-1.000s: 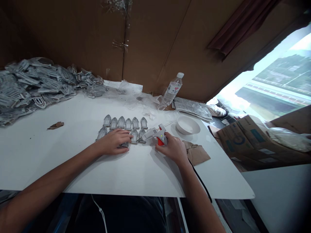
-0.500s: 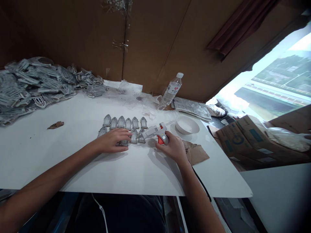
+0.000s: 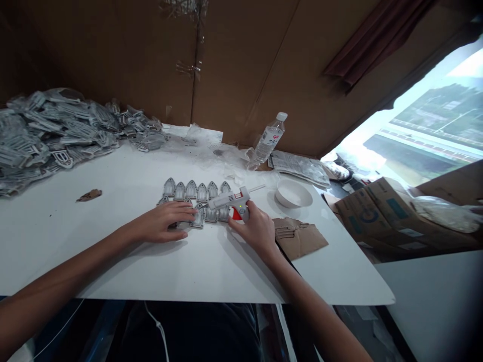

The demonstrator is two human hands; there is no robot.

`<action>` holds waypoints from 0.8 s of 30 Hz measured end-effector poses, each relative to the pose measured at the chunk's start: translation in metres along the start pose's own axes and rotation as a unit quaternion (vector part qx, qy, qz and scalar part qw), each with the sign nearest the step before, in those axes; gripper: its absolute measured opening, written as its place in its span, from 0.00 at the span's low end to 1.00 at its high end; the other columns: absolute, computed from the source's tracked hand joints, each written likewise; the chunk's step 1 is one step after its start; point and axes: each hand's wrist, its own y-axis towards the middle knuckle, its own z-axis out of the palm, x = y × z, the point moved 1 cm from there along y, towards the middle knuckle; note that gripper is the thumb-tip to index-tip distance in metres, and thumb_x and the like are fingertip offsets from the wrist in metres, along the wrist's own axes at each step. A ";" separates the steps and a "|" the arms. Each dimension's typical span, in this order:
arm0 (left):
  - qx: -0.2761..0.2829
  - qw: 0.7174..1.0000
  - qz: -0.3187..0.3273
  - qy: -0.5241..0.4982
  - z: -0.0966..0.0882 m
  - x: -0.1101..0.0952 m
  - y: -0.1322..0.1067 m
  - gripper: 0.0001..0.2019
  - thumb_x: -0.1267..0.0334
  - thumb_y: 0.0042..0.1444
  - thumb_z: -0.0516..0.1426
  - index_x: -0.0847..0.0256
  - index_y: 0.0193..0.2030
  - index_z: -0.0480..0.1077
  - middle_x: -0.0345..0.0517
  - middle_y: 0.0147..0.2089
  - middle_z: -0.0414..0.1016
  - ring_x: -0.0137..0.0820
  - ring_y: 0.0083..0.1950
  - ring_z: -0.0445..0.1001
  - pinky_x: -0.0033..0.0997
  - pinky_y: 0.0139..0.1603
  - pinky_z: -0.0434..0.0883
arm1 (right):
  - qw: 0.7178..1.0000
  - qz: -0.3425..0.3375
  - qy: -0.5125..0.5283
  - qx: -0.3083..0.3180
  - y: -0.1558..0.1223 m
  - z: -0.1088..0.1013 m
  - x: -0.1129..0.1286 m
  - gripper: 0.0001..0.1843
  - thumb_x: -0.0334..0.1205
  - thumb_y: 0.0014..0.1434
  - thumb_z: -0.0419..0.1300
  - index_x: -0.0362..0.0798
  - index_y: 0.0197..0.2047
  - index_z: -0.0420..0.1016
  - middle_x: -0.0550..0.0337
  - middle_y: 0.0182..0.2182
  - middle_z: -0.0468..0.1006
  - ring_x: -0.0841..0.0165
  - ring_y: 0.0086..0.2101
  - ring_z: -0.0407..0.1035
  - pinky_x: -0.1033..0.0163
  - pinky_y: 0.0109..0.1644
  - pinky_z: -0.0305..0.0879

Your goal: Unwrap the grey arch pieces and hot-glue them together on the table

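My right hand (image 3: 258, 229) grips a grey-and-white hot glue gun (image 3: 231, 201) with a red trigger. The gun's nozzle points left, just above the lower row of small grey arch-shaped pieces (image 3: 198, 216). A second row of the same arched pieces (image 3: 191, 190) lies right behind it. Stretched over the left end of the lower row is my left hand (image 3: 162, 221), fingers extended and resting on or just over several pieces. It holds nothing that I can see, and it partly hides the pieces below it.
A large heap of bagged grey parts (image 3: 56, 130) covers the back left. A white bowl (image 3: 293, 194), torn cardboard (image 3: 300, 239) and a water bottle (image 3: 267, 142) stand or lie to the right. A cardboard scrap (image 3: 89, 195) lies at left. Cartons (image 3: 377, 216) stand beyond the table.
The glue gun and my right hand have moved left along the lower row. My left hand has shifted left too, uncovering a piece near its fingertips.
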 end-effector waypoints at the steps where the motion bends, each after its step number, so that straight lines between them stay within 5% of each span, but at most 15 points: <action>1: 0.000 1.000 0.003 0.001 0.002 0.000 0.000 0.24 0.50 0.62 0.53 0.51 0.64 0.62 0.44 0.66 0.62 0.44 0.69 0.55 0.48 0.66 0.57 | 1.000 -0.006 -0.004 0.000 0.000 0.001 0.001 0.18 0.55 0.50 0.57 0.49 0.33 0.61 0.60 0.24 0.72 0.65 0.27 0.67 0.65 0.28 0.43; 8: 0.010 0.999 0.008 0.033 0.005 -0.008 0.000 0.27 0.49 0.62 0.53 0.49 0.67 0.56 0.46 0.68 0.59 0.45 0.69 0.54 0.53 0.67 0.50 | 0.999 -0.007 -0.022 -0.035 -0.001 0.011 -0.005 0.18 0.54 0.52 0.56 0.48 0.34 0.62 0.58 0.25 0.73 0.65 0.26 0.67 0.65 0.27 0.43; 24: 0.009 0.999 0.023 0.046 0.012 -0.011 0.004 0.28 0.47 0.63 0.51 0.51 0.67 0.55 0.48 0.67 0.60 0.45 0.68 0.55 0.50 0.66 0.53 | 0.998 0.007 -0.039 -0.052 -0.005 0.014 -0.006 0.18 0.55 0.52 0.55 0.48 0.34 0.62 0.57 0.25 0.74 0.65 0.27 0.67 0.66 0.27 0.43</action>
